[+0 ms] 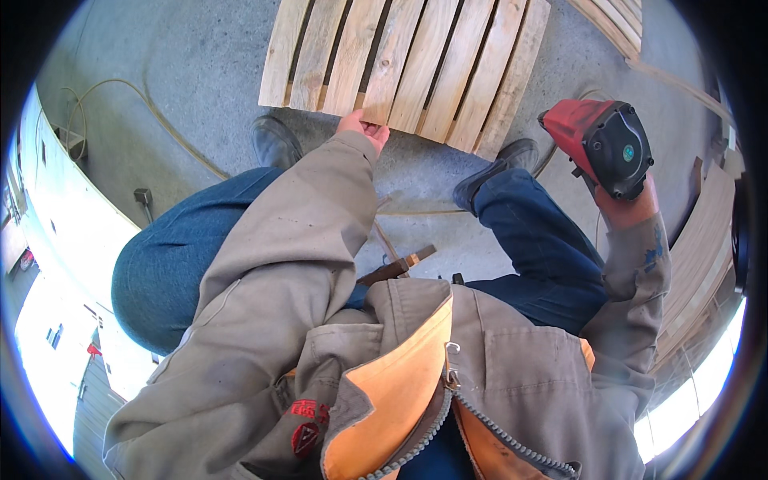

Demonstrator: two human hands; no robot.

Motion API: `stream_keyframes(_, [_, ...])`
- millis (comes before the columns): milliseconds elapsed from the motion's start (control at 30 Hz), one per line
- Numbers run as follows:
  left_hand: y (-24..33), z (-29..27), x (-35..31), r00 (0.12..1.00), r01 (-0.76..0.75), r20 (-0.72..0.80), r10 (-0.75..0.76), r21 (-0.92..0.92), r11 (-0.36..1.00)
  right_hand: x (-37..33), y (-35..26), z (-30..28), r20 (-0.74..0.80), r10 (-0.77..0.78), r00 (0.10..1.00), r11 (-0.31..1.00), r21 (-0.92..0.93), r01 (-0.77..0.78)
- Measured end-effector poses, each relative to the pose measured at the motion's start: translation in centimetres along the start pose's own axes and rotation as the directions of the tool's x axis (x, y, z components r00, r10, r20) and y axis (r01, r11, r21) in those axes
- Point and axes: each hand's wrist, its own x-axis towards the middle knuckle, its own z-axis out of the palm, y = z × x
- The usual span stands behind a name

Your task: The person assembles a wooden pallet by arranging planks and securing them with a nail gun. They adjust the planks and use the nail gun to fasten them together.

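Note:
A slatted wooden pallet point(392, 68) lies on the floor in front of me, its narrow boards running away from me with gaps between them. My left hand point(364, 130) is at the pallet's near edge, fingers curled against the end of a middle board. Off to the right, my right hand point(630, 204) is closed around the handle of a red and black nail gun point(604, 148). The gun is held up, apart from the pallet, with its black cap facing me. Its body covers most of my right fingers.
My boots point(276, 142) stand near the pallet's close corners. A thin hose point(152, 108) snakes over the concrete floor point(192, 48) at left. More slatted wood point(612, 20) is at the far right, and long boards point(700, 232) are stacked beside my right arm. A wooden handle point(416, 258) shows by my waist.

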Motion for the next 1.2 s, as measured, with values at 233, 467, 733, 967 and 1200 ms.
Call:
stream_keyframes(233, [-0.5, 0.4, -0.6, 1.000, -0.001, -0.015, 0.001, -0.012, 1.000, -0.3, -0.1, -0.6, 0.008, -0.060, 0.998, 0.986, -0.155, 0.061])
stream_keyframes(467, [-0.1, 0.2, -1.0, 0.999, -0.018, -0.036, 0.018, -0.012, 1.000, 0.0, 0.6, -0.2, 0.029, -0.101, 0.994, 0.973, -0.205, 0.105])
stream_keyframes(733, [0.1, -0.1, -0.5, 0.999, -0.019, -0.041, 0.019, -0.004, 1.000, 0.0, 0.8, 0.0, 0.008, -0.070, 0.998, 0.992, -0.105, 0.070])
stream_keyframes(967, [0.2, -0.2, -0.8, 0.999, -0.026, -0.041, 0.026, 0.000, 1.000, 0.2, -0.1, -0.3, 0.070, 0.007, 0.998, 0.990, -0.144, 0.003])
stream_keyframes(1200, [0.0, -0.1, -0.9, 0.998, -0.033, -0.048, 0.034, 0.011, 0.999, 0.1, 1.2, 0.2, 0.007, -0.043, 0.999, 0.996, -0.084, 0.044])
